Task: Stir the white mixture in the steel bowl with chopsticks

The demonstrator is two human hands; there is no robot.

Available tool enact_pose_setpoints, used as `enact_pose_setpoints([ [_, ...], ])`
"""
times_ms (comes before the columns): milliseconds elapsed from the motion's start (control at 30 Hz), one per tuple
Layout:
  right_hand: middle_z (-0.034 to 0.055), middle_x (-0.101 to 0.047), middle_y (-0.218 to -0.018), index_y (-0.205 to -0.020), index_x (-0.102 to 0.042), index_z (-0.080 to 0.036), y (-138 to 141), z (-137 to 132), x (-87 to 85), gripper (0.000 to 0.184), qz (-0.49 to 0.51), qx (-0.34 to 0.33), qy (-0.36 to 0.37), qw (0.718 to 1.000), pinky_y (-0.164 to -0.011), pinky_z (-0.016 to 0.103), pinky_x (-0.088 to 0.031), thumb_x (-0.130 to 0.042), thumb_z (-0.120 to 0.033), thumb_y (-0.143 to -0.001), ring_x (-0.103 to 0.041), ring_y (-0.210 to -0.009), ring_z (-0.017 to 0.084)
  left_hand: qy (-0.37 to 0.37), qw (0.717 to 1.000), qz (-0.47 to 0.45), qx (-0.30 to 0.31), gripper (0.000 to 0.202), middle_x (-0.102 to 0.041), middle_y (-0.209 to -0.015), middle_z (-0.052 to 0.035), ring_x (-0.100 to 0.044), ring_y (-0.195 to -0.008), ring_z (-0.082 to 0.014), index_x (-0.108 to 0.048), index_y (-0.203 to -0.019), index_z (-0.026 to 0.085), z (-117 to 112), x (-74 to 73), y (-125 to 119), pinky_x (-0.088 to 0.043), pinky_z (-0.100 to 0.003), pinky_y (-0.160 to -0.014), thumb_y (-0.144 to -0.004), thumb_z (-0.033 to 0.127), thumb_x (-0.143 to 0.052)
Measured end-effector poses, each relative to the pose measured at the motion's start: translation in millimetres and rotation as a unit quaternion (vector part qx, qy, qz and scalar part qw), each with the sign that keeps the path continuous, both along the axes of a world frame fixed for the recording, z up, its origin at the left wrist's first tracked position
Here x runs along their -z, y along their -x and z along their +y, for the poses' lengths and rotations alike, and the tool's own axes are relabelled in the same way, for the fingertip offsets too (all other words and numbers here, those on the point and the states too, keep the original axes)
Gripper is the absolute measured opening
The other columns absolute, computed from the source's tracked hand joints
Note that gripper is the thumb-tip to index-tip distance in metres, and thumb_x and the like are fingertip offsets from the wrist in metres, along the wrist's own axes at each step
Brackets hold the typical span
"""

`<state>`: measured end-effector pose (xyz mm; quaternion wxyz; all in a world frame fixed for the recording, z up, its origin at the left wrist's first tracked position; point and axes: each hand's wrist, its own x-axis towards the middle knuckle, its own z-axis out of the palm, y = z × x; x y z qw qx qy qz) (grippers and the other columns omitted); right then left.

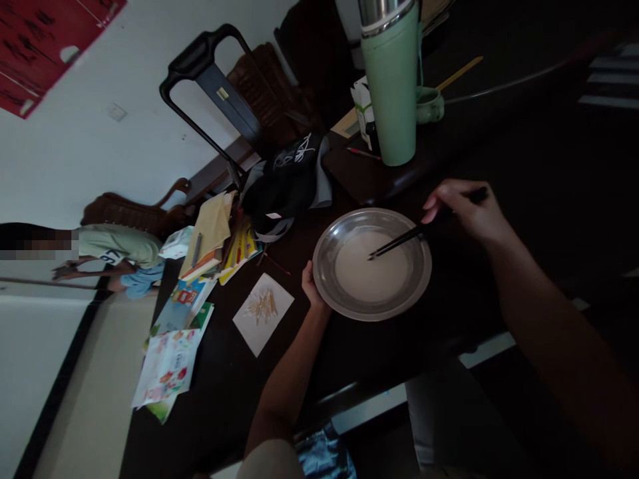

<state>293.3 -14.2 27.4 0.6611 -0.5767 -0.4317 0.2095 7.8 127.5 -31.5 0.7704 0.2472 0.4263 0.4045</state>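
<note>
A round metal bowl (324, 279) with a whitish liquid (369, 279) in it is on the dark table. At its left rim, my left hand (312, 286) grips the edge, with some fingers hidden by the bowl. My right hand (464, 206) is closed around a pair of dark chopsticks (407, 236). Their tips reach over the bowl to the surface of the liquid; whether they dip in I cannot tell. To the left of the bowl lies a white sheet of paper (254, 332) bearing a small heap of cotton swabs (264, 307).
A green tumbler (392, 100) stands at the back, beside a small green cup (429, 105) and a red pen (363, 154). Books (210, 226), a floral packet (170, 366) and a black bag (282, 186) lie on the left. Another person (120, 246) sits beyond the table.
</note>
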Motion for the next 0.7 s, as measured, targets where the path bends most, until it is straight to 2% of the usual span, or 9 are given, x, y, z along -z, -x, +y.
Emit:
enact_pose_setpoints([
  [33, 0.0016, -0.07, -0.056, -0.071, -0.075, -0.025, -1.5, -0.9, 0.9, 0.044, 0.011, 0.02, -0.012, 1.0, -0.075, 0.036, -0.048, -0.063, -0.061, -0.092, -0.064, -0.06, 0.018, 0.0, 1.0, 0.003, -0.003, 0.029, -0.073, -0.065, -0.002, -0.075, -0.079, -0.0248, -0.071, -0.064, 0.021, 0.5, 0.3, 0.1, -0.056, -0.039, -0.088, -0.08, 0.046, -0.071],
  [100, 0.0009, -0.067, -0.052, -0.071, -0.075, -0.025, -2.2, -2.0, 1.3, 0.047, 0.021, 0.011, -0.014, 1.0, -0.071, 0.036, -0.047, -0.061, -0.064, -0.092, -0.061, -0.056, 0.018, 0.001, 1.0, 0.006, -0.006, 0.029, -0.071, -0.062, -0.0016, -0.075, -0.078, -0.0248, -0.069, -0.061, 0.022, 1.1, 0.7, 0.4, -0.056, -0.039, -0.087, -0.079, 0.045, -0.071],
  [267, 0.0037, -0.079, -0.074, -0.074, -0.079, -0.025, 5.0, 0.3, -2.3, 0.043, -0.033, -0.127, 0.049, 0.99, -0.076, 0.035, -0.052, -0.066, -0.063, -0.089, -0.071, -0.074, 0.021, 0.004, 1.0, -0.003, -0.001, 0.027, -0.075, -0.07, -0.0034, -0.075, -0.086, -0.0266, -0.074, -0.069, 0.021, 0.3, 1.3, 0.6, -0.056, -0.039, -0.089, -0.08, 0.046, -0.07],
  [333, 0.0038, -0.079, -0.077, -0.073, -0.079, -0.025, 4.7, 0.6, -2.0, 0.041, -0.041, -0.09, 0.037, 0.994, -0.078, 0.035, -0.051, -0.066, -0.061, -0.09, -0.071, -0.076, 0.021, 0.0, 1.0, -0.001, 0.002, 0.028, -0.076, -0.071, -0.0035, -0.075, -0.084, -0.0263, -0.074, -0.069, 0.021, -0.1, 1.2, 0.6, -0.056, -0.039, -0.088, -0.081, 0.046, -0.069],
  [433, 0.0021, -0.073, -0.06, -0.071, -0.076, -0.025, -0.2, -1.0, 0.2, 0.043, 0.003, 0.016, -0.006, 1.0, -0.075, 0.036, -0.048, -0.063, -0.06, -0.092, -0.065, -0.064, 0.019, -0.011, 1.0, 0.009, -0.004, 0.029, -0.073, -0.065, -0.0023, -0.074, -0.078, -0.0246, -0.07, -0.063, 0.022, 0.6, 1.3, 0.7, -0.056, -0.038, -0.086, -0.08, 0.046, -0.07],
  [500, 0.0009, -0.067, -0.051, -0.069, -0.075, -0.025, -2.3, -2.0, 0.4, 0.046, 0.028, 0.026, -0.016, 0.999, -0.07, 0.035, -0.046, -0.061, -0.062, -0.092, -0.06, -0.056, 0.018, -0.012, 1.0, 0.011, -0.004, 0.03, -0.071, -0.061, -0.0016, -0.074, -0.077, -0.0245, -0.068, -0.06, 0.022, 1.4, 1.5, 0.8, -0.056, -0.038, -0.086, -0.08, 0.045, -0.071],
  [567, 0.0011, -0.068, -0.053, -0.07, -0.075, -0.025, -1.1, -1.9, -1.1, 0.046, 0.027, -0.027, 0.004, 0.999, -0.069, 0.035, -0.047, -0.062, -0.064, -0.091, -0.062, -0.056, 0.018, -0.006, 1.0, 0.009, -0.001, 0.03, -0.071, -0.062, -0.0019, -0.075, -0.08, -0.0256, -0.069, -0.062, 0.022, 1.9, 1.5, 1.0, -0.056, -0.039, -0.088, -0.08, 0.045, -0.071],
  [633, 0.0025, -0.074, -0.062, -0.072, -0.077, -0.025, 2.6, -0.5, -3.4, 0.044, 0.003, -0.108, 0.034, 0.994, -0.071, 0.034, -0.05, -0.065, -0.064, -0.089, -0.068, -0.064, 0.019, 0.004, 1.0, 0.005, 0.0, 0.028, -0.073, -0.065, -0.0027, -0.076, -0.084, -0.0265, -0.072, -0.066, 0.021, 1.6, 1.3, 1.1, -0.056, -0.039, -0.089, -0.079, 0.046, -0.07],
  [700, 0.0041, -0.078, -0.074, -0.074, -0.079, -0.026, 5.9, 1.0, -4.8, 0.043, -0.027, -0.155, 0.052, 0.986, -0.075, 0.035, -0.053, -0.065, -0.064, -0.089, -0.072, -0.074, 0.021, 0.005, 1.0, 0.003, 0.002, 0.027, -0.075, -0.069, -0.0033, -0.076, -0.086, -0.0267, -0.074, -0.07, 0.02, 0.9, 0.9, 1.1, -0.056, -0.039, -0.089, -0.079, 0.046, -0.071],
])
